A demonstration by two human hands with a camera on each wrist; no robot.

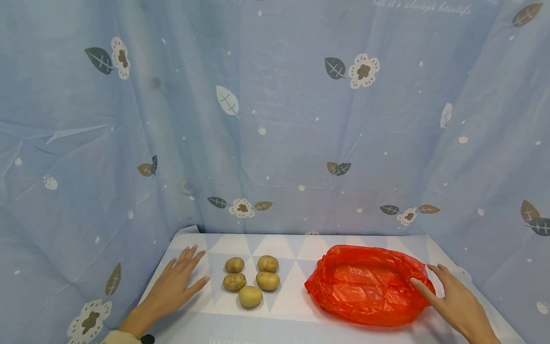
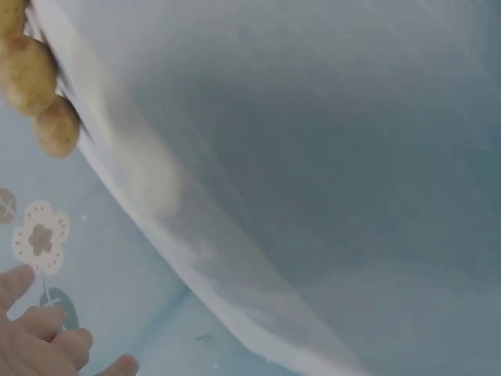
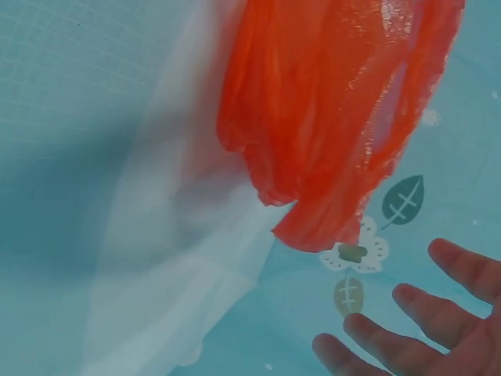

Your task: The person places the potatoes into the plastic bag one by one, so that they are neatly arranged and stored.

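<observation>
Several yellow-brown potatoes point(image 1: 250, 296) lie in a small group left of the middle of the table in the head view. To their left my left hand point(image 1: 174, 282) hovers with its fingers spread, apart from them and holding nothing. A red plastic bag point(image 1: 365, 286) sits on the right side with its mouth spread wide and facing up; only its red lining shows inside. My right hand point(image 1: 457, 301) is at the bag's right edge, fingers extended and thumb over the rim. In the right wrist view a gap shows between the fingertips point(image 3: 442, 249) and the bag.
A white and pale blue table cover point(image 1: 292, 306) with triangles lies beneath everything. Blue patterned curtains point(image 1: 292, 119) stand behind the table and along its left and right sides.
</observation>
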